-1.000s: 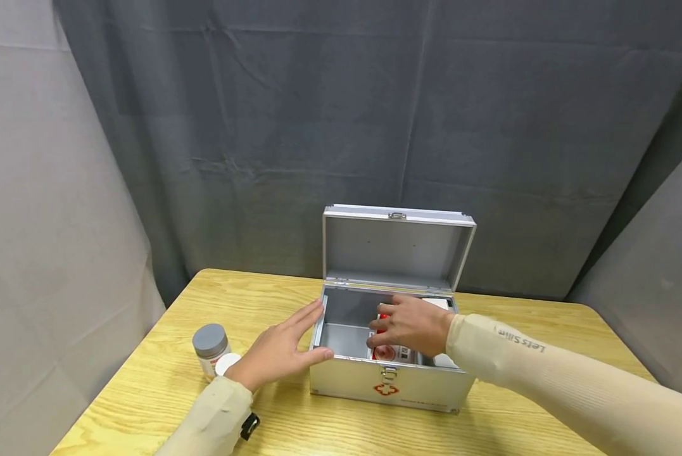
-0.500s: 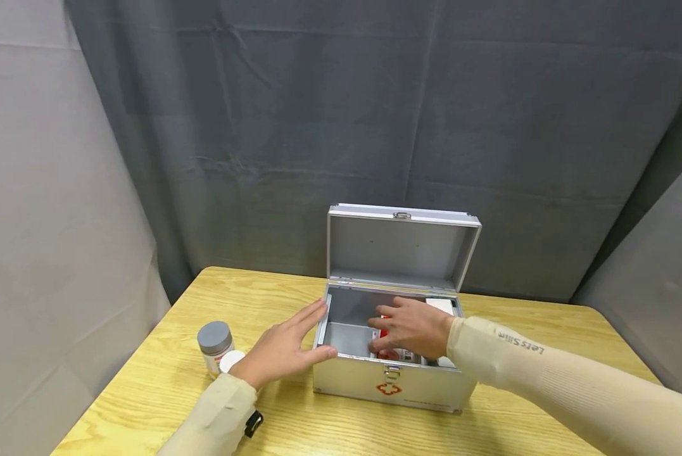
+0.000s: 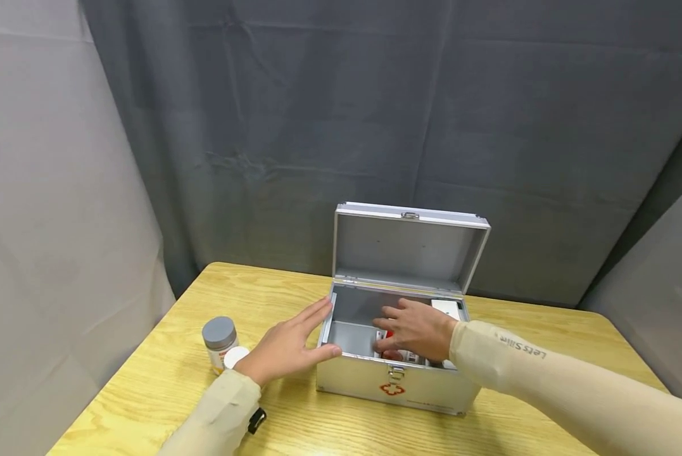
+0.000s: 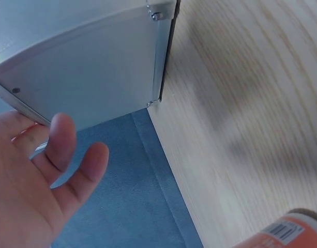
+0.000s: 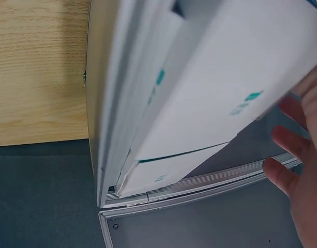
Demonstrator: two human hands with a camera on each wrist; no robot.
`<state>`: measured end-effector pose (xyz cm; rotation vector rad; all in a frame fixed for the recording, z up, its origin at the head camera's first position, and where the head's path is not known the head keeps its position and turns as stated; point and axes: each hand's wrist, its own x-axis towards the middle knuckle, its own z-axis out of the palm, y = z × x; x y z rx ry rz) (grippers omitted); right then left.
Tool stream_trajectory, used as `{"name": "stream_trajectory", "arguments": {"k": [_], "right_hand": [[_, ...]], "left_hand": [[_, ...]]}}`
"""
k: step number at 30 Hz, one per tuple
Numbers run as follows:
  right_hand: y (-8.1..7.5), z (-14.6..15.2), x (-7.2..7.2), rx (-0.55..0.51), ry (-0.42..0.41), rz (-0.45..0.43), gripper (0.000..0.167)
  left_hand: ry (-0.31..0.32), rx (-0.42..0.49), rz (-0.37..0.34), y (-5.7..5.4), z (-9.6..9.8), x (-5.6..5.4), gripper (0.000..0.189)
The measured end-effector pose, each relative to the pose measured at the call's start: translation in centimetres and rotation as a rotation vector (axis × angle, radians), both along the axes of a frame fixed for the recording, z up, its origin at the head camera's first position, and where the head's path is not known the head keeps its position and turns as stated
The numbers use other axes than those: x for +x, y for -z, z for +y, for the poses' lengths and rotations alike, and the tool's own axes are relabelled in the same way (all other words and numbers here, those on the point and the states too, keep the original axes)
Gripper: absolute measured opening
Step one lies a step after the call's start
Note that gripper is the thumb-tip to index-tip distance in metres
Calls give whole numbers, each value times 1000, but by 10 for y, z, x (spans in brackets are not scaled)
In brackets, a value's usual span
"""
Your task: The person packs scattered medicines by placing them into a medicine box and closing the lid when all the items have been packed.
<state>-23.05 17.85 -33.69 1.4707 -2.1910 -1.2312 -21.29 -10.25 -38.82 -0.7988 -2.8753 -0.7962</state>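
My right hand point(image 3: 420, 329) reaches palm down into a silver first-aid case point(image 3: 358, 373), its fingers spread over a red-and-white package point(image 3: 392, 356). The hand covers most of the package, so its hold on it is unclear. In the right wrist view, the fingertips point(image 5: 274, 168) hang bent beside white cartons with green marks point(image 5: 199, 108). My left hand point(image 3: 292, 348) rests on the case's left rim, fingers extended and thumb toward the front edge; the left wrist view has these fingers against the case's side point(image 4: 91, 72).
A grey-capped jar point(image 3: 220, 335) and a white-capped bottle point(image 3: 235, 356) stand left of the case, partly behind my left hand. The case's lid point(image 3: 411, 253) stands raised at the back. A wooden table point(image 3: 266, 285) lies below, with a grey curtain point(image 3: 318, 126) behind.
The whole scene has shifted slightly right in the head view. Less of the red-and-white package shows beneath my right hand. My left hand keeps its place on the case rim.
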Motion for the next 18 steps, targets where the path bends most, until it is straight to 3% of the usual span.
{"name": "stream_trajectory", "arguments": {"k": [11,18], "right_hand": [[5,3,-4,-46,-54,29,64],[8,0,-2,-59,-22,-11,63]], "left_hand": [[6,-12,5,-1,3,-2,85],[7,-7,-1,-2,2,-1,85]]}}
